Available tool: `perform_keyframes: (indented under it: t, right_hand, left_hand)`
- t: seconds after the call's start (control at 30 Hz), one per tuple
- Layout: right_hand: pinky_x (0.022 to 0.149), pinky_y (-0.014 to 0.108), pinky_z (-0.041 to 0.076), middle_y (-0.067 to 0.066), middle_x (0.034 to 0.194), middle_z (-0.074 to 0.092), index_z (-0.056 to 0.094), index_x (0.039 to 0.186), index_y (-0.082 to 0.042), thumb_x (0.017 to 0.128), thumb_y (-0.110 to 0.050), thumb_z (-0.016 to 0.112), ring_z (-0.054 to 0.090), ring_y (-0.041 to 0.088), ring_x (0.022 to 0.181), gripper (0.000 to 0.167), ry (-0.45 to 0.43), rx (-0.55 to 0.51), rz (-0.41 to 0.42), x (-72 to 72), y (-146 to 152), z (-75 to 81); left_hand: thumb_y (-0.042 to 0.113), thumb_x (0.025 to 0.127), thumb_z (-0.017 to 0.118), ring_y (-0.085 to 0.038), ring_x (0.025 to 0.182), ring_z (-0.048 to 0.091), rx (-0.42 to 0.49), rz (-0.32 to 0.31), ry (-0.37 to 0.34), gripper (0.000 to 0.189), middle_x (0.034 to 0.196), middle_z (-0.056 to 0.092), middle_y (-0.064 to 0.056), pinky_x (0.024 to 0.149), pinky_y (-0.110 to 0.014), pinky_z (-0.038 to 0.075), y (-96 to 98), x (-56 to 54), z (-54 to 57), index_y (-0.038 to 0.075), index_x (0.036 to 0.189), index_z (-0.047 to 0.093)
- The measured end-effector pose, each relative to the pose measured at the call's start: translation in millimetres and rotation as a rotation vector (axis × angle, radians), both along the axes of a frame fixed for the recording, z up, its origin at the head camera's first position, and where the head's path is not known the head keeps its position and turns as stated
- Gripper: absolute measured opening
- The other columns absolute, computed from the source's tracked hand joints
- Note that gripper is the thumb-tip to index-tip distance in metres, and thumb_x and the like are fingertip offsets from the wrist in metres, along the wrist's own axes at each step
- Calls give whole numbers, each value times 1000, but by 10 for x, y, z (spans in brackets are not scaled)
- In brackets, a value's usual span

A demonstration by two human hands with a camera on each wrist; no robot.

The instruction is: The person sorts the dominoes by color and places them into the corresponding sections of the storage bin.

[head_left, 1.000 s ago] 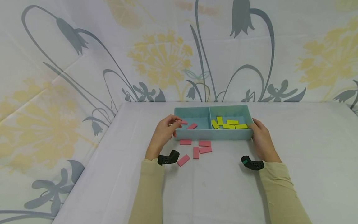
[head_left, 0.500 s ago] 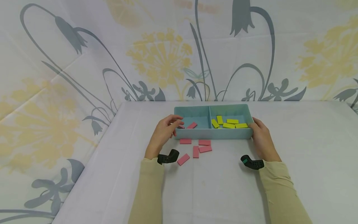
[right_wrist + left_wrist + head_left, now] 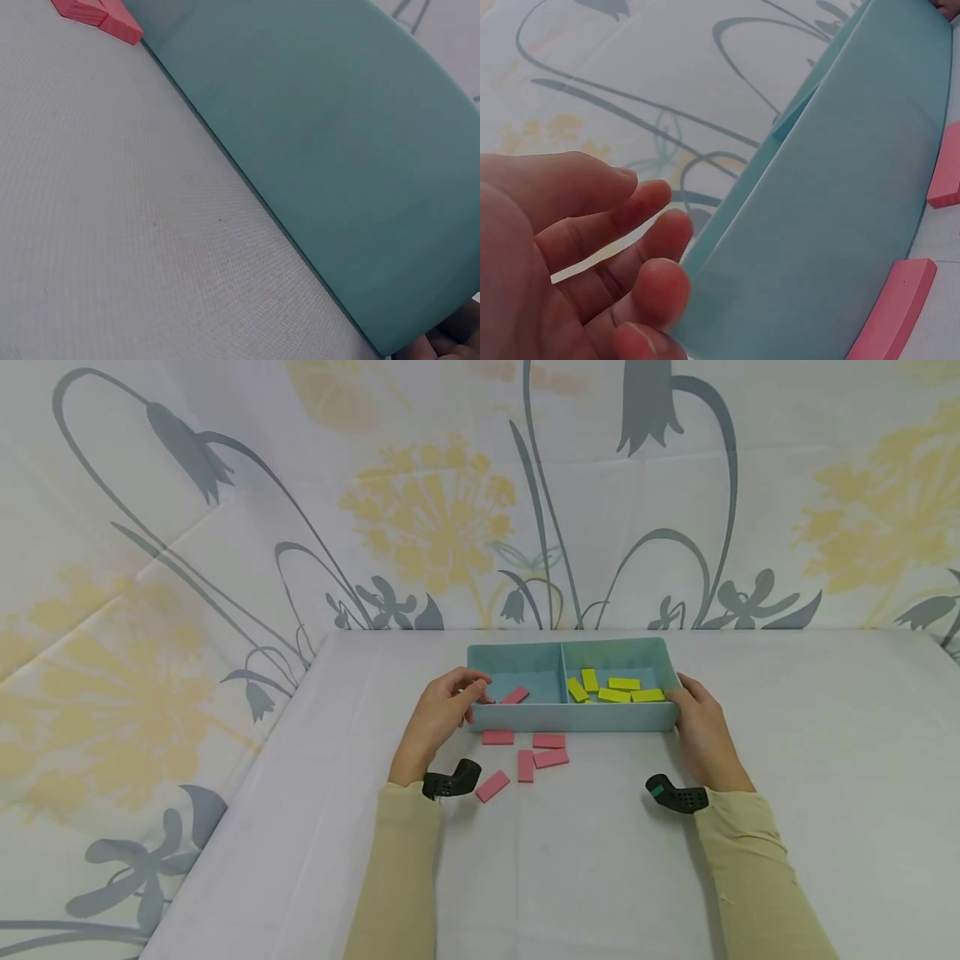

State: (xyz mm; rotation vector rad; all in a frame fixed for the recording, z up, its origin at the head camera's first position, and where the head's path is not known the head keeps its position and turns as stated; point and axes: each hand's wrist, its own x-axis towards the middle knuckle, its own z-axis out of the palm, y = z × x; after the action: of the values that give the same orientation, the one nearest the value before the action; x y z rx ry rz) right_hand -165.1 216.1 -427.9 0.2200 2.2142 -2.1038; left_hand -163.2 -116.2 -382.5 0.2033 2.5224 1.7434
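Observation:
A light blue two-compartment box (image 3: 573, 718) stands on the table. My left hand (image 3: 435, 718) is at its left end, fingertips over the rim; in the left wrist view, the loosely bent fingers (image 3: 664, 292) show nothing between them and the thumb. A pink block (image 3: 514, 696) lies in the left compartment, and another is mostly hidden by the left fingertips. Several yellow blocks (image 3: 614, 697) lie in the right compartment. My right hand (image 3: 705, 731) grips the box's right end; only part of its fingers (image 3: 450, 341) shows in the right wrist view.
Several pink blocks lie on the white table in front of the box, among them one close to its front wall (image 3: 498, 737) and one nearer me (image 3: 492, 787). Behind the table hangs a flower-patterned cloth (image 3: 442, 527). Both wrists wear black camera bands.
The pink block at my left fingertips has gone down into the left compartment and is now mostly hidden there. The left fingers have shifted slightly. My right hand and the box have stayed put.

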Motion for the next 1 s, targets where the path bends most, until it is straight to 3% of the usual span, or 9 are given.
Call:
perform_keyframes:
  t: [0.13, 0.23, 0.33, 0.47, 0.73, 1.0]
  right_hand:
    - [106, 41, 13, 7, 148, 8, 11, 144, -9, 94, -28, 27, 11, 22, 133, 55, 1, -5, 4, -3, 1, 5]
    - [106, 41, 12, 8, 148, 7, 11, 144, -9, 95, -28, 28, 11, 22, 133, 55, -4, -10, 9, 2, -1, 7]
    - [106, 41, 12, 7, 148, 7, 11, 144, -9, 95, -28, 28, 11, 21, 133, 55, -6, -9, 14, 4, -1, 7]
    - [106, 39, 12, 8, 148, 8, 12, 144, -9, 95, -27, 28, 12, 20, 133, 55, 7, -24, 17, -6, -1, 10]
    - [106, 39, 11, 6, 149, 6, 11, 144, -10, 94, -28, 29, 9, 19, 134, 56, -15, -34, 6, 6, 7, 11]
    - [106, 39, 12, 6, 148, 7, 12, 144, -10, 94, -28, 30, 11, 19, 133, 56, -11, -38, 1, 8, 1, 20]
  left_hand:
    - [33, 89, 53, -41, 71, 51, -1, -3, -4, 25, 83, 58, -13, 59, -40, 43, 0, -2, 12, 14, 101, 62]
    - [28, 90, 52, -41, 73, 52, 3, -10, -20, 24, 83, 58, -17, 59, -36, 43, 23, 63, 122, 9, 101, 61]
    - [26, 91, 51, -37, 72, 55, 6, -13, -20, 23, 81, 59, -14, 58, -31, 43, 20, 75, 133, 7, 101, 62]
    - [30, 90, 52, -25, 67, 59, 6, -9, -7, 22, 78, 62, -7, 56, -28, 43, -3, 15, 33, 12, 97, 63]
    - [36, 90, 49, -27, 71, 62, -116, -144, -71, 37, 75, 64, -6, 61, -33, 49, 9, 1, -11, 6, 74, 62]
    - [36, 89, 50, -25, 76, 64, -161, -186, -107, 34, 81, 66, -3, 64, -33, 50, 14, 14, 12, 8, 84, 68]
